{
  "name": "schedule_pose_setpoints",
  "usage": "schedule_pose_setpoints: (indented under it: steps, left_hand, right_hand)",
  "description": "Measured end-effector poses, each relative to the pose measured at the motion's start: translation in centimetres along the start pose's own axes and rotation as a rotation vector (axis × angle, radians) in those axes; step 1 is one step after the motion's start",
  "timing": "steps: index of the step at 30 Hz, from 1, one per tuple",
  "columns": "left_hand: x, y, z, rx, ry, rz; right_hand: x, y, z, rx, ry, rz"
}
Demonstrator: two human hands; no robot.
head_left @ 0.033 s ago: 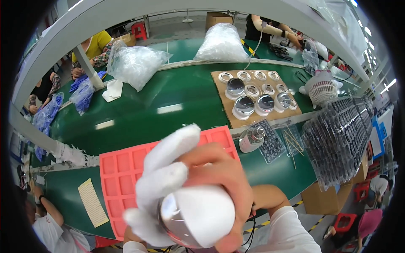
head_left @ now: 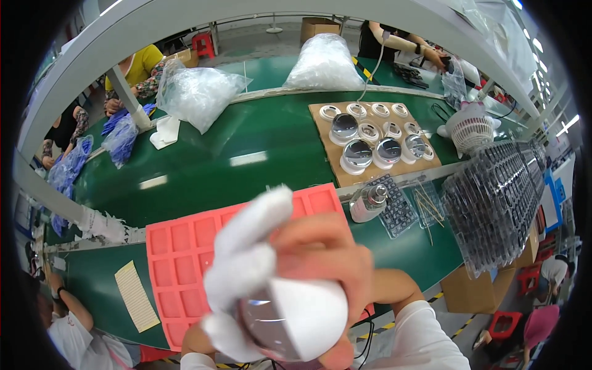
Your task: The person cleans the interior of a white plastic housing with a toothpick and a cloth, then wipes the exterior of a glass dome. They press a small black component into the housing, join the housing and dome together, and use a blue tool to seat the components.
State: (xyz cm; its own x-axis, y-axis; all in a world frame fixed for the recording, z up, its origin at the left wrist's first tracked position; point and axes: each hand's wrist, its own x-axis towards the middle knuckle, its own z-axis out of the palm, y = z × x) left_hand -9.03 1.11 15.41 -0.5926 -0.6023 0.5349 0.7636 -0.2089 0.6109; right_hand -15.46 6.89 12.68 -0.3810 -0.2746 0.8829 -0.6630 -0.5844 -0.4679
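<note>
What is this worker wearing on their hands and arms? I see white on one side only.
The left hand wears a white fabric glove covering all its fingers. The right hand is bare, with no glove. A white sleeve covers the right arm up to the wrist, and a bit of white cuff shows on the left. No rings or watch are visible.

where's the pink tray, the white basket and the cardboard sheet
pink tray (head_left: 179,265), head view, on its bare left compartments
white basket (head_left: 472,132), head view, on its slatted side wall
cardboard sheet (head_left: 320,132), head view, on its bare left edge
</note>
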Motion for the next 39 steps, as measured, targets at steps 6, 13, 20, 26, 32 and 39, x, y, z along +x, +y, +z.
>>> schedule_pose_setpoints:
  steps: [6,13,20,26,32,39]
  left_hand:
    - [5.6,1.6,-5.4,0.524,-0.756,0.444]
    - [6.8,2.3,-3.8,0.446,-0.864,0.208]
    - [5.2,-0.3,-5.0,0.625,-0.553,0.470]
    - [5.2,-0.9,-4.3,0.773,-0.632,0.521]
    - [4.9,-1.3,-4.1,0.708,-0.604,0.511]
    - [4.6,-2.4,-4.5,0.622,-0.572,0.472]
  right_hand:
    - [1.1,-4.2,-0.7,-0.245,-0.152,0.529]
    - [1.8,-3.8,-1.6,-0.073,-0.299,0.306]
    - [0.9,-0.8,-0.8,1.105,0.175,0.814]
    - [0.5,0.9,-1.1,1.467,0.252,0.632]
    - [2.2,-1.2,-0.4,0.791,0.495,0.966]
    - [1.8,-1.3,-1.4,0.510,0.199,0.832]
